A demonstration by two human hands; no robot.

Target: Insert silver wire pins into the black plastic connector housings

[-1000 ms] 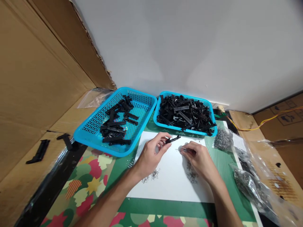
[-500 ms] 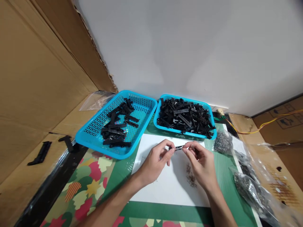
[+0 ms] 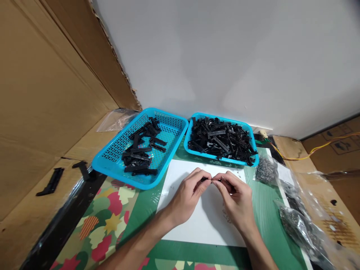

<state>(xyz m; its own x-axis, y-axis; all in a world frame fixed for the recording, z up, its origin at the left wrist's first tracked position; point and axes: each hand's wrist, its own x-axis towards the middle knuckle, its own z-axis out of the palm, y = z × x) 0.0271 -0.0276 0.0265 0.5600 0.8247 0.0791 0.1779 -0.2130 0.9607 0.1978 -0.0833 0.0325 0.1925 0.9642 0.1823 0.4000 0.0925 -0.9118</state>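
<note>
My left hand [image 3: 188, 193] is closed in a pinch above the white sheet, on a narrow black plastic part [image 3: 203, 180]; most of that part is hidden by the fingers. Fingertip to fingertip with it, my right hand [image 3: 235, 195] is also pinched shut at the part's right end. What lies between the right thumb and forefinger is too small and covered to make out. Under the hands is the white sheet [image 3: 180, 230]. A little heap of small thin wire pieces [image 3: 226, 215] lies on it, partly behind my right hand.
A blue basket [image 3: 105, 170] with several black parts stands at left. Another blue basket [image 3: 255, 140], heaped with black parts, is behind the sheet. Clear bags of small metal pieces [image 3: 300, 230] lie right, near yellow wires [image 3: 312, 150]. Loose black parts [image 3: 52, 182] rest on cardboard at left.
My two hands have drawn together until the fingertips meet. The black part, visible between them before, is now mostly covered. The whole view has shifted slightly.
</note>
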